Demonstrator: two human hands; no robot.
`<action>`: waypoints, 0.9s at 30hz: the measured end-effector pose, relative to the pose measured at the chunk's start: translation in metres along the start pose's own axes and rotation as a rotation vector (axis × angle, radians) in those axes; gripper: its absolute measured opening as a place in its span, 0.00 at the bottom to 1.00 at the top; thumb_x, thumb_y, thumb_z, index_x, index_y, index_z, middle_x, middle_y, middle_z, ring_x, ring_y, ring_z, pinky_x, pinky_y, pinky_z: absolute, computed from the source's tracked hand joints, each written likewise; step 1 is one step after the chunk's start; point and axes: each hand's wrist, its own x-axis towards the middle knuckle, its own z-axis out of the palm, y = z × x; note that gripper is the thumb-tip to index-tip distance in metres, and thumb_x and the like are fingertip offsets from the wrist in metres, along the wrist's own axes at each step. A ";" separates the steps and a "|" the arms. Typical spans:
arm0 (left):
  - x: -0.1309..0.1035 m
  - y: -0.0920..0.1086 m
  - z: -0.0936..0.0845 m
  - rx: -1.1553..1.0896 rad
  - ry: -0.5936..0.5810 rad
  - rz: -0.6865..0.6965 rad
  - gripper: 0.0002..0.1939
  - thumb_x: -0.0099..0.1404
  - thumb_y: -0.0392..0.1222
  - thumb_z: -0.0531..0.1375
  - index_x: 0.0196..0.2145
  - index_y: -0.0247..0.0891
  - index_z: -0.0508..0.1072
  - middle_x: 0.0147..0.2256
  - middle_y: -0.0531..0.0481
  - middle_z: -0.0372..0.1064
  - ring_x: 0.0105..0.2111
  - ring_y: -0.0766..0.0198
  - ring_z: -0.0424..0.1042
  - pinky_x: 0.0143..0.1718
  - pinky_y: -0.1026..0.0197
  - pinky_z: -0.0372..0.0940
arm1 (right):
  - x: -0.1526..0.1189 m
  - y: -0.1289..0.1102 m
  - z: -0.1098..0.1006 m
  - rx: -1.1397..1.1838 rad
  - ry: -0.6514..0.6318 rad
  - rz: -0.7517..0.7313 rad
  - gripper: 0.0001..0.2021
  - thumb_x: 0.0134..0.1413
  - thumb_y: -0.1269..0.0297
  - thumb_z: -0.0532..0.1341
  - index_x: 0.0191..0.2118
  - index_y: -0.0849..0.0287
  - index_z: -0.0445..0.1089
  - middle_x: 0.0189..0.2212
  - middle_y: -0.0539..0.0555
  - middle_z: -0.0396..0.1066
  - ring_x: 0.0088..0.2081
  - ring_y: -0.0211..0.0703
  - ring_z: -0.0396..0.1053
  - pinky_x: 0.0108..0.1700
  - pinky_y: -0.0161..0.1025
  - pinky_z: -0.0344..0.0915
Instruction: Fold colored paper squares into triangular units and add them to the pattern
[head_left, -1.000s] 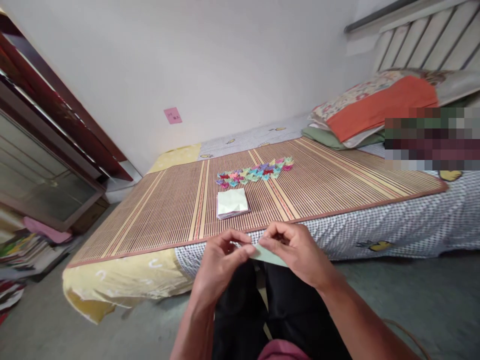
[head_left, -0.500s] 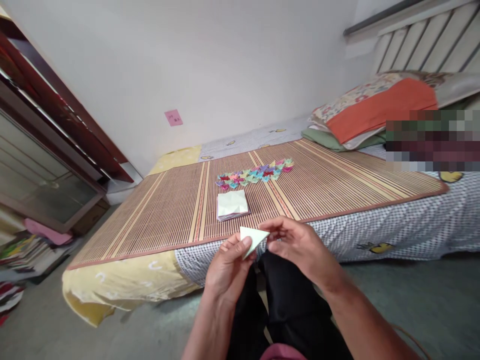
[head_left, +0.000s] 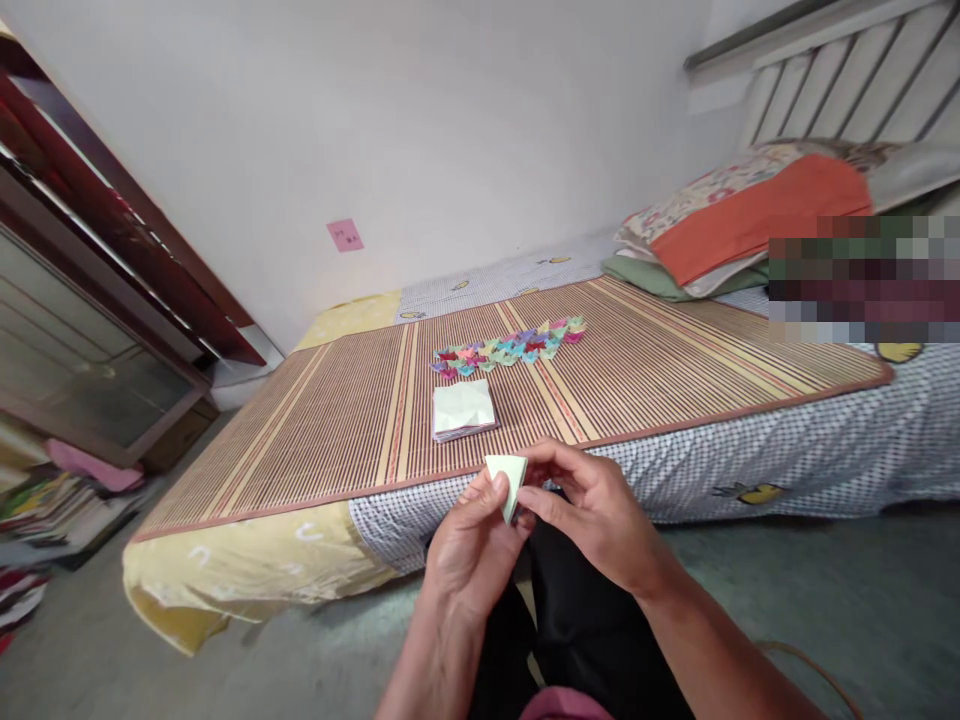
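A small pale green sheet of paper (head_left: 507, 468), folded into a narrow triangle with its point down, is between my hands above my lap. My left hand (head_left: 466, 545) pinches it, the thumb pressed flat on its front. At the paper's right edge, my right hand (head_left: 596, 515) has its thumb and fingers closed on the fold. Beyond the hands, on the bed mat, lies a stack of square paper (head_left: 464, 410) with a pale green sheet on top. Behind that stack, several small folded paper pieces (head_left: 510, 348) in many colours form rows.
A striped mat (head_left: 315, 425) covers much of the bed, over a checked and yellow sheet (head_left: 262, 555). Pillows (head_left: 757, 215) are piled at the right by the headboard. A pink note (head_left: 345, 235) is on the wall. Books (head_left: 60, 505) lie at the left.
The paper triangle has become narrower, its right corner folded over. My right thumb and fingers have moved left and closed on its edge. My left hand still pinches it.
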 end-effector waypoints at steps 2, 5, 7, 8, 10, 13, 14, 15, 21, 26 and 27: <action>0.001 -0.001 -0.001 0.017 -0.020 0.004 0.16 0.51 0.36 0.78 0.37 0.35 0.80 0.36 0.47 0.75 0.34 0.64 0.72 0.34 0.64 0.66 | 0.000 -0.001 0.001 0.005 0.003 0.018 0.06 0.62 0.67 0.65 0.45 0.55 0.77 0.35 0.51 0.75 0.38 0.43 0.74 0.40 0.38 0.74; 0.000 -0.001 -0.002 0.001 -0.023 0.001 0.17 0.52 0.36 0.77 0.39 0.35 0.80 0.36 0.48 0.75 0.32 0.66 0.70 0.32 0.65 0.63 | 0.000 0.000 0.002 0.039 -0.011 0.039 0.05 0.63 0.65 0.64 0.43 0.55 0.76 0.35 0.52 0.74 0.38 0.44 0.74 0.37 0.37 0.75; 0.000 -0.001 -0.003 -0.011 -0.013 0.005 0.17 0.52 0.36 0.77 0.39 0.34 0.80 0.37 0.48 0.75 0.31 0.66 0.69 0.32 0.64 0.62 | 0.000 0.001 0.003 0.051 -0.021 0.047 0.05 0.64 0.65 0.63 0.43 0.55 0.76 0.35 0.52 0.74 0.37 0.44 0.74 0.36 0.37 0.75; -0.001 -0.001 -0.002 -0.006 -0.010 0.014 0.16 0.52 0.36 0.77 0.38 0.34 0.80 0.37 0.48 0.76 0.31 0.66 0.69 0.32 0.64 0.62 | -0.001 0.002 0.003 0.041 -0.019 0.044 0.05 0.64 0.65 0.63 0.43 0.55 0.76 0.35 0.52 0.74 0.37 0.44 0.74 0.37 0.37 0.75; -0.002 -0.002 -0.001 0.034 -0.010 0.056 0.14 0.52 0.36 0.76 0.36 0.35 0.80 0.38 0.48 0.76 0.32 0.65 0.70 0.34 0.63 0.63 | -0.001 0.003 0.005 -0.007 0.019 0.022 0.07 0.64 0.67 0.62 0.45 0.55 0.75 0.37 0.53 0.76 0.38 0.44 0.75 0.41 0.38 0.75; -0.005 -0.003 0.003 0.134 -0.012 0.158 0.12 0.53 0.38 0.76 0.33 0.36 0.79 0.35 0.49 0.76 0.33 0.65 0.70 0.38 0.63 0.63 | -0.003 0.004 0.008 -0.073 0.114 -0.023 0.12 0.61 0.71 0.61 0.49 0.55 0.75 0.42 0.54 0.77 0.41 0.45 0.76 0.46 0.39 0.74; -0.006 -0.004 0.005 0.168 -0.014 0.190 0.11 0.53 0.38 0.76 0.32 0.36 0.79 0.34 0.50 0.76 0.33 0.65 0.69 0.38 0.63 0.63 | -0.003 0.004 0.010 -0.076 0.135 -0.025 0.13 0.61 0.72 0.60 0.49 0.55 0.75 0.43 0.54 0.78 0.42 0.46 0.76 0.45 0.39 0.73; -0.007 -0.004 0.006 0.198 -0.017 0.217 0.11 0.54 0.39 0.76 0.31 0.36 0.79 0.32 0.51 0.75 0.32 0.66 0.68 0.37 0.64 0.63 | -0.003 0.004 0.011 -0.070 0.146 -0.020 0.13 0.61 0.72 0.60 0.50 0.55 0.75 0.43 0.54 0.78 0.42 0.46 0.76 0.45 0.39 0.73; -0.009 -0.008 0.006 0.322 0.011 0.328 0.13 0.58 0.43 0.74 0.26 0.36 0.74 0.25 0.55 0.66 0.26 0.69 0.59 0.31 0.66 0.58 | -0.003 0.003 0.015 -0.054 0.177 -0.025 0.11 0.62 0.72 0.59 0.44 0.56 0.77 0.38 0.53 0.77 0.36 0.44 0.74 0.39 0.37 0.71; -0.006 -0.006 0.004 0.419 0.086 0.396 0.13 0.61 0.47 0.72 0.29 0.37 0.76 0.25 0.55 0.67 0.27 0.69 0.62 0.33 0.67 0.59 | -0.002 0.000 0.012 -0.235 0.175 -0.104 0.10 0.61 0.72 0.59 0.42 0.56 0.78 0.37 0.53 0.76 0.38 0.45 0.74 0.42 0.38 0.70; -0.006 -0.005 0.003 0.434 0.095 0.407 0.13 0.60 0.47 0.73 0.29 0.37 0.76 0.25 0.56 0.67 0.27 0.69 0.62 0.33 0.67 0.59 | -0.002 -0.001 0.012 -0.258 0.170 -0.118 0.11 0.60 0.73 0.59 0.42 0.56 0.78 0.37 0.53 0.76 0.39 0.45 0.74 0.42 0.38 0.69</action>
